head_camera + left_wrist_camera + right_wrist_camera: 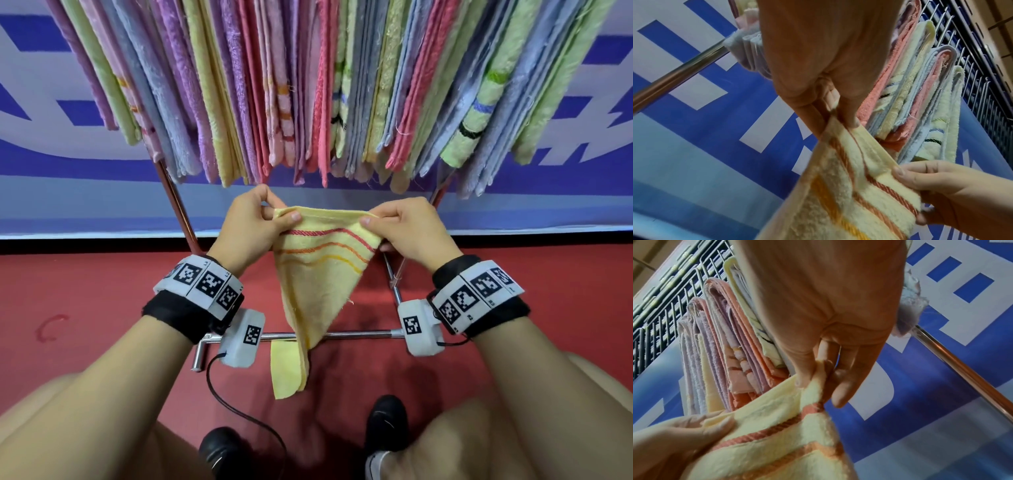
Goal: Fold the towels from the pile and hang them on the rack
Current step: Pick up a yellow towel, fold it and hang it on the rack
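A yellow towel [317, 274] with red, orange and yellow stripes is held up at the centre of the head view, its top edge stretched between the two hands and its lower end hanging down to a point over the red floor [85, 308]. The upper left corner of the towel is pinched by the left hand [253, 222] between thumb and fingers, and the upper right corner is pinched by the right hand [409, 228] in the same way; the hands are kept apart at the same height. Across the top of the frame, many folded towels [308, 85] in purple, pink, yellow, green and blue are seen hung side by side on the rack [178, 209], whose metal legs run down behind the hands. Marker bands are worn on both wrists. A blue and white banner [41, 171] is seen behind the rack.
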